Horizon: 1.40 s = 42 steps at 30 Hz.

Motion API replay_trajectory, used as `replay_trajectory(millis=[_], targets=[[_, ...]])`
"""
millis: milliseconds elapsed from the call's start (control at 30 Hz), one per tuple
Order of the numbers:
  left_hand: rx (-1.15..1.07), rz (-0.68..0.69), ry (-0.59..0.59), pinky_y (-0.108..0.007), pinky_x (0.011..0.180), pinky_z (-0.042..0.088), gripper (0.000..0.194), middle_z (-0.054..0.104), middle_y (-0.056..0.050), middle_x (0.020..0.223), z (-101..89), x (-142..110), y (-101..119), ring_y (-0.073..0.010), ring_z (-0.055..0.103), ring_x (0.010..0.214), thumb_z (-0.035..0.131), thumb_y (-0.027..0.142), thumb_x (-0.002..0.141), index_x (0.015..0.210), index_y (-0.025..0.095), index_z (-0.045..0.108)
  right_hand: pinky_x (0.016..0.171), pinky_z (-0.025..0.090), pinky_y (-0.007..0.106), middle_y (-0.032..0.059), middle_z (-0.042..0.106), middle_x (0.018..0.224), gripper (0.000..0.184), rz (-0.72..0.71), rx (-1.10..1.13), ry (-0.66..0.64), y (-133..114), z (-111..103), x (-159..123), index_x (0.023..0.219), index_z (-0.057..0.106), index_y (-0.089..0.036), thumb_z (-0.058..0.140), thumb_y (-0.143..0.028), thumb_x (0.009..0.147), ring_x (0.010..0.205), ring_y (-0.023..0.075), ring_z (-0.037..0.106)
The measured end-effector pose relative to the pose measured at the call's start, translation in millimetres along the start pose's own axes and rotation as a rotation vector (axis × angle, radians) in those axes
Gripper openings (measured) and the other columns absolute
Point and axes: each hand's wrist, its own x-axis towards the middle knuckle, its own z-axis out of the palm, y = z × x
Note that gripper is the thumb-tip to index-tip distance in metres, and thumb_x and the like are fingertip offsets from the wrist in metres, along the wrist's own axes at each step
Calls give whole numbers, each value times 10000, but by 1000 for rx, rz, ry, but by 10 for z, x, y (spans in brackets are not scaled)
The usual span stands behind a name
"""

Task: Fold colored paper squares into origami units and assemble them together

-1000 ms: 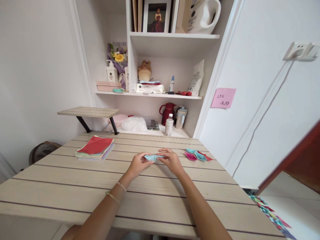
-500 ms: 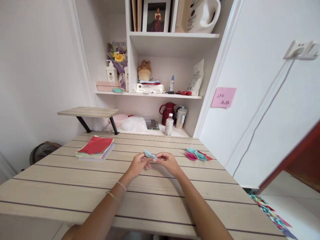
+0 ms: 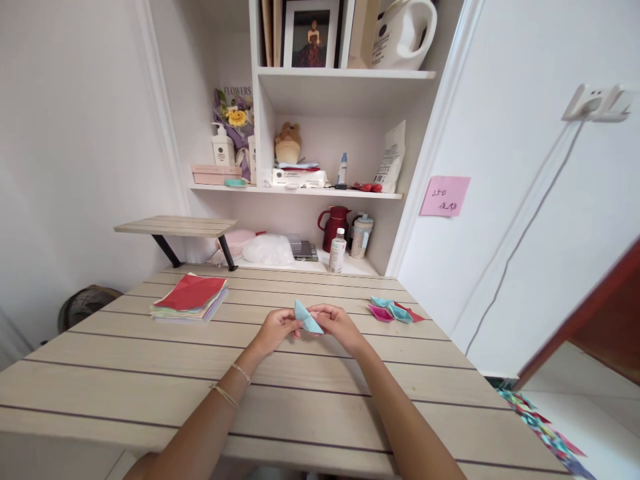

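Clock reference: dial centred on folded blue paper [image 3: 312,324], held over the tabletop [image 3: 165,373], apparently raised off the wood. Left hand [image 3: 274,330] at 9 o'clock: grasping the paper in a fingertip pinch. Right hand [image 3: 343,327] at 3 o'clock: likewise pinching, on the opposite side. Probable purpose of the 2-handed hold: steadying thin paper and controlling its angle without crushing folds. Upper point directed towards 11 o'clock, lower point towards 5 o'clock. Paper stack [image 3: 190,292] at 9 o'clock, well apart from the left hand; presumably located for easy reach. Folded pieces [image 3: 400,312] at 3 o'clock, beyond the right hand; presumably grouped to stay separate from flat sheets. Change from 0.5 s earlier: folded blue paper turned to a steeper slant, more face exposed. Paper stack and folded pieces: unmoved.
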Motion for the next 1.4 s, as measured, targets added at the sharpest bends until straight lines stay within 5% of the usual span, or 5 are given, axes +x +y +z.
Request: replay_trajectory(millis=[167,667,1000,1400], targets=[[3,-24,-27,-225,483,427,262,593,-15,501,-6,-5,21,-102,527,442,665,334,639,747,96,653,511,398,220,-41,472,510,390,-89,-198,37,-38,-59,-7,994,624,-138,599,-397,704,495,84,435],[-205,-112,50,-257,590,500,303,639,-42,616,12,-15,-6,-123,598,564,712,318,596,769,96,600,662,495,330,38,652,718,383,-147,-145,24,-28,-37,-36,969,640,-158,652,-383,659,651,158,595],[-102,-97,-17,-251,555,487,293,651,-62,627,2,-12,-9,-134,601,542,715,322,583,735,83,640,642,506,319,73,681,816,302,-192,-342,70,-4,-58,-31,918,670,-168,604,-362,696,696,185,615],[-92,-99,-18,-248,551,482,286,655,-62,624,-8,-6,-6,-138,608,547,711,327,585,721,86,641,636,512,323,65,680,828,281,-139,-230,-23,-88,-20,-53,856,678,-164,613,-387,697,699,180,614]])
